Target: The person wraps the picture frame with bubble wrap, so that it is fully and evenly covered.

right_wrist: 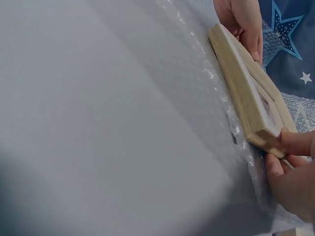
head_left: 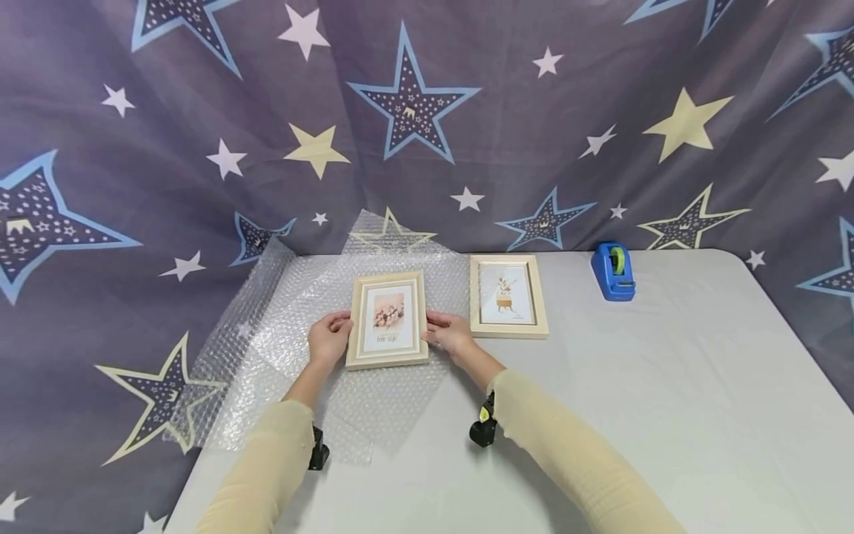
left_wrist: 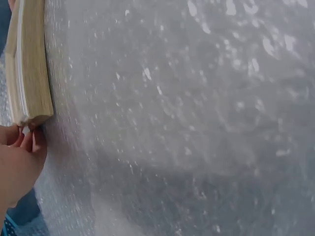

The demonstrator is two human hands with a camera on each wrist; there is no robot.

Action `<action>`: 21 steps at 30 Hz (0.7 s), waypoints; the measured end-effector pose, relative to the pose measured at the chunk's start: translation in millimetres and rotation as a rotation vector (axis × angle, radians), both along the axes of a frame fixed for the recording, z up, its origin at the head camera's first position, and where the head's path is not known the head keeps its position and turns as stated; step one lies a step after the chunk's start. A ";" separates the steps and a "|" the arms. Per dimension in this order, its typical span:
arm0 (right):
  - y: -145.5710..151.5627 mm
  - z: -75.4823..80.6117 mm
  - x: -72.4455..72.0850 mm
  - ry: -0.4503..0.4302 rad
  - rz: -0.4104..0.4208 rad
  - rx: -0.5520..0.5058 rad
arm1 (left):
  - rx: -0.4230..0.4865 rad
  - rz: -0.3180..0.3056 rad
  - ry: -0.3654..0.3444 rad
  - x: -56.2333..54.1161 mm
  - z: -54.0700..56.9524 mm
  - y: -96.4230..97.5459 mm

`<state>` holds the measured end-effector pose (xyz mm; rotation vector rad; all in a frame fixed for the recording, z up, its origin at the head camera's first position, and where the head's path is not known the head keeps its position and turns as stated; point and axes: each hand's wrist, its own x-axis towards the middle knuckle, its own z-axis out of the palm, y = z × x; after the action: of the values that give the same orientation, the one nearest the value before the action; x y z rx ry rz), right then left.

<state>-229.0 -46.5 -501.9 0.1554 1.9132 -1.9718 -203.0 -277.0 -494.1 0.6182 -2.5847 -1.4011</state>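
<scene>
A pale wooden picture frame (head_left: 356, 326) with a pink flower print faces up, held by its two sides over a sheet of bubble wrap (head_left: 280, 341). My left hand (head_left: 328, 339) grips the left side; in the left wrist view its fingers (left_wrist: 34, 142) are at the frame's edge. On the opposite side my right hand (head_left: 452, 334) pinches the frame, thumb on top and fingers below, as the right wrist view shows. There the frame's underside lies close over the bubble wrap (right_wrist: 216, 93).
Right of my hand lies a second wooden picture frame (head_left: 542, 297) with a vase print, partly over the wrap's edge. Farther right stands a blue tape dispenser (head_left: 614, 278) with green tape. A star-patterned cloth (head_left: 494, 126) hangs behind the white table (head_left: 667, 386).
</scene>
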 end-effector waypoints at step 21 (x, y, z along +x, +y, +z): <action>-8.1 1.8 7.5 0.089 -0.117 0.081 | 0.108 -0.083 -0.053 3.8 -3.0 -14.7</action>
<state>-221.5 -54.6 -500.0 0.2092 2.0862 -2.0076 -199.2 -291.7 -497.1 0.5768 -2.6172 -1.5794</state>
